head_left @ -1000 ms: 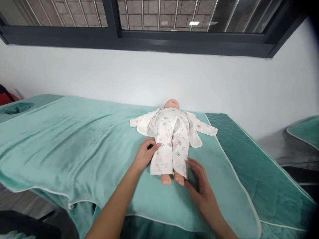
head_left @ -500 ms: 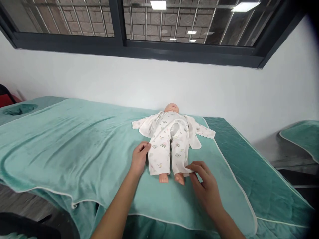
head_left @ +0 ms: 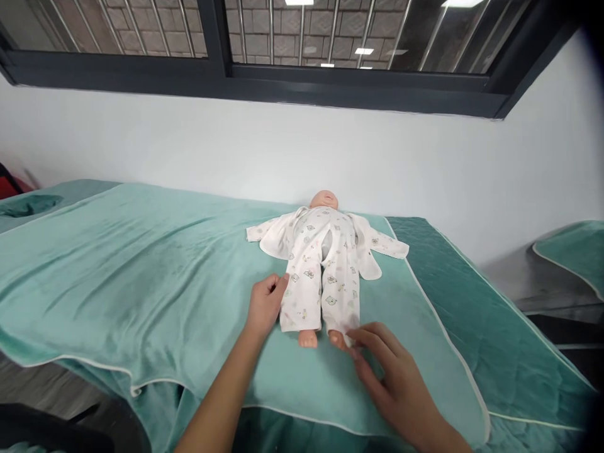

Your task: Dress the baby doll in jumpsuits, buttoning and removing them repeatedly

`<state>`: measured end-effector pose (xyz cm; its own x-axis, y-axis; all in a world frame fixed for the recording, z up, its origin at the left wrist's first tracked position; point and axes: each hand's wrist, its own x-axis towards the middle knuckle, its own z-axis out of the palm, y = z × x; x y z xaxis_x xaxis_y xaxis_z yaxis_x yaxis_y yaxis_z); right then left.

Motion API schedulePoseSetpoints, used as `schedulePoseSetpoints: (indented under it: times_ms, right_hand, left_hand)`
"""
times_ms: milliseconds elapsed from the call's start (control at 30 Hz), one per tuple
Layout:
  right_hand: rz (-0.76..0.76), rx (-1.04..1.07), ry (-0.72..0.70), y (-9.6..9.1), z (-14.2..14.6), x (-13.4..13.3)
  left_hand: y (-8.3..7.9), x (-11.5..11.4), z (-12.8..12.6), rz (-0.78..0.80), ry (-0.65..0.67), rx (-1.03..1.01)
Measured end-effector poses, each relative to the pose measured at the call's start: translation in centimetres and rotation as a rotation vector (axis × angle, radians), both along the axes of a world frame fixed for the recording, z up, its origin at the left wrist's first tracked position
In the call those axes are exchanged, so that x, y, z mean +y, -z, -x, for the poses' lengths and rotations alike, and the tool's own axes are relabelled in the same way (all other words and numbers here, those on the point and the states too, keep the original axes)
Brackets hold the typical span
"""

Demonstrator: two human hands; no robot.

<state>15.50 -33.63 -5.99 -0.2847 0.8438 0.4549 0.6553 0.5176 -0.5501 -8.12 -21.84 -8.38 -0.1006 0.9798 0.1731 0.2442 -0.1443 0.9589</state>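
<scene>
A baby doll (head_left: 324,199) lies on its back, head toward the wall, arms spread in the sleeves of an open white baby jacket (head_left: 389,246). White baby trousers (head_left: 302,296) with small printed figures cover its legs. Between the legs a gap shows a greyish patch. Both bare feet (head_left: 308,339) stick out below the cuffs. My left hand (head_left: 265,306) is closed on the outer edge of the trouser leg on the left, around knee height. My right hand (head_left: 394,374) pinches the cuff of the other leg, beside the foot on the right.
A light green blanket (head_left: 189,270) with a pale edge lies under the doll, over a darker green quilted cover (head_left: 462,302). Behind stands a white wall (head_left: 212,145) below a dark window frame (head_left: 353,94). A padded ring-like opening (head_left: 31,204) is at far left.
My right hand has moved slightly down and left, drawing the cuff straighter along the foot. The leg on the right looks smoother. My left hand keeps its hold; the view tilted slightly.
</scene>
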Motion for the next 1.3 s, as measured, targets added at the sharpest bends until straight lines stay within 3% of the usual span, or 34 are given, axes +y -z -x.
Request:
schedulePoseSetpoints:
  times_ms: [200, 400, 633, 767, 967, 1100, 1200, 1300]
  right_hand:
    - [-0.037, 0.061, 0.032, -0.7, 0.8, 0.7]
    - [-0.044, 0.118, 0.095, 1.0, 0.0, 2.0]
    - [0.080, 0.298, 0.187, 2.9, -0.6, 2.6]
    - [0.168, 0.361, 0.216, 3.8, -0.3, 2.0]
    - [0.235, 0.507, 0.316, 3.9, -0.4, 2.0]
    - [0.124, 0.433, 0.303, 4.2, -1.0, 2.9]
    - [-0.026, 0.272, 0.318, 4.3, -1.9, 5.0]
    - [-0.135, 0.095, 0.337, 4.0, -2.9, 8.5]
  left_hand:
    - [-0.1, -2.9, 0.9, 0.001, 0.137, 0.109]
    - [0.3, -6.7, 2.4, -0.096, 0.286, 0.185]
    - [1.5, -7.3, 0.8, -0.241, 0.126, 0.411]
    - [1.6, -8.1, -0.3, -0.234, 0.016, 0.311]
    - [1.1, -10.1, -0.7, -0.287, 0.033, 0.189]
    - [1.1, -9.2, 0.0, -0.147, 0.024, 0.093]
    - [0.9, -6.5, 0.8, -0.080, -0.069, 0.041]
    - [0.3, -2.6, 1.3, -0.206, -0.074, 0.331]
